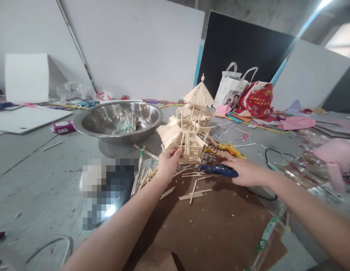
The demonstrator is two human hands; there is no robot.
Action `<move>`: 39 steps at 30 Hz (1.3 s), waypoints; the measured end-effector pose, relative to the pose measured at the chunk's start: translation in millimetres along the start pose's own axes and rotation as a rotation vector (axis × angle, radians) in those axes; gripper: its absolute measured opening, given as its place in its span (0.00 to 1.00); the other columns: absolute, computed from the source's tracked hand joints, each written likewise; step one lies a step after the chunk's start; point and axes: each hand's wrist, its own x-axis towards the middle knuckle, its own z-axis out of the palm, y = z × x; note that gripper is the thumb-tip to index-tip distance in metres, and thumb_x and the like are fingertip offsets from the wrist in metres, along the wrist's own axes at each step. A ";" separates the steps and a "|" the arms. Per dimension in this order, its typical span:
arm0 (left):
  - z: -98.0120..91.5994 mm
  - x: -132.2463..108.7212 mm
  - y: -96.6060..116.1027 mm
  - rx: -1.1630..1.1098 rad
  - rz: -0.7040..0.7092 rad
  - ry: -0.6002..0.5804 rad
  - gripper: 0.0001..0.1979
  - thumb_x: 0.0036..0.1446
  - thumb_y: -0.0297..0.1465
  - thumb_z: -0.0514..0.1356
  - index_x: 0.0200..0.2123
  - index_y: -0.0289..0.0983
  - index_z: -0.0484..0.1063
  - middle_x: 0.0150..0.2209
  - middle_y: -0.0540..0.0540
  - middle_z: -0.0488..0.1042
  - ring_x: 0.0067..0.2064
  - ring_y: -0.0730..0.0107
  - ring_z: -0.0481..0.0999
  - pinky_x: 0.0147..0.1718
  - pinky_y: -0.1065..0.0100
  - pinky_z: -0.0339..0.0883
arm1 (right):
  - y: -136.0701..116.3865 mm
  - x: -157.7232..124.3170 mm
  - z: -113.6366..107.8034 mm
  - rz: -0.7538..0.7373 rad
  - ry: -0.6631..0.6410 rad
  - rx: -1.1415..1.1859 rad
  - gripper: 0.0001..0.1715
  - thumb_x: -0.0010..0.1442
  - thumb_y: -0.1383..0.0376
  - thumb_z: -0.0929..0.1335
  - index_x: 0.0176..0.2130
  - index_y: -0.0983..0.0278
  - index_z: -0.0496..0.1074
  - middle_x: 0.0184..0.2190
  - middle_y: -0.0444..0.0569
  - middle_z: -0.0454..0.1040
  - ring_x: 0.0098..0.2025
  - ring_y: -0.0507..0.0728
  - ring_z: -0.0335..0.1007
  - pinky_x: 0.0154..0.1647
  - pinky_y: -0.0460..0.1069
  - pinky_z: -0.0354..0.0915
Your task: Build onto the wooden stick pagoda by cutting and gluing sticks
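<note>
A: Where is the stick pagoda (191, 126)?

B: It stands upright on the grey floor, at the far edge of the brown cardboard (220, 226), with its pointed roof uppermost.

A: And the left hand (168, 162)?

B: It is at the pagoda's near left corner. The thumb is pressed against the lowest roof and the fingers are curled under the base edge, so it pinches the model there.

A: The right hand (245, 171)?

B: It is just right of the pagoda's base, lying palm down over the end of a dark blue tool (218, 170). The fingers reach along the tool, but I cannot tell whether they close around it.

A: What else lies about the pagoda?

B: Loose sticks (191, 194) are scattered on the cardboard just in front of it. A steel bowl (118, 120) sits close on its left, with green-tipped sticks inside. A yellow tool (230, 149) is at its right foot. Behind it to the right are a white bag (230, 90) and a red bag (256, 98) side by side, and pink paper (297, 122) lies farther right. A black cable (272, 152) loops beyond the right hand.
</note>
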 end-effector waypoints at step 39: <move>-1.4 -1.7 0.8 0.035 0.017 -0.025 0.18 0.42 0.44 0.55 0.23 0.32 0.69 0.20 0.48 0.69 0.13 0.82 0.57 0.12 0.76 0.51 | -26.0 51.4 -60.5 0.094 -0.214 -0.171 0.13 0.42 0.62 0.60 0.29 0.65 0.68 0.25 0.49 0.69 0.21 0.51 0.61 0.17 0.44 0.51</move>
